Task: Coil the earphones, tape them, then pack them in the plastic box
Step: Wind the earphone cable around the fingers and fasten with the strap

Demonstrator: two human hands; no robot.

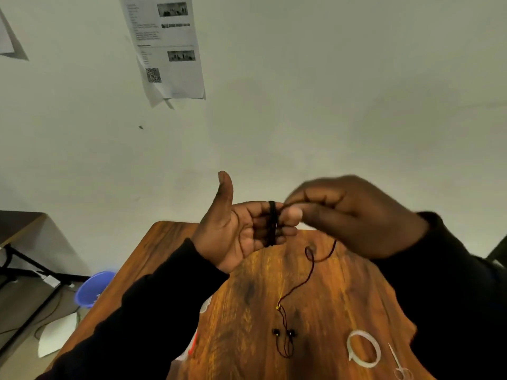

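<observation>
My left hand [236, 229] is raised above the wooden table [329, 311], thumb up, with several turns of the dark earphone cable [272, 223] wound around its fingers. My right hand [354, 215] pinches the cable just beside those turns. The loose cable [310, 275] hangs down to the table, and the two earbuds [284, 332] lie on the wood. A roll of clear tape [363, 348] lies at the lower right. A plastic box edge [204, 307] peeks out under my left sleeve, mostly hidden.
Small scissors [396, 363] lie right of the tape roll. A blue bucket [94, 287] stands on the floor left of the table, next to a dark table frame [24, 259]. Printed sheets [164, 48] hang on the wall ahead.
</observation>
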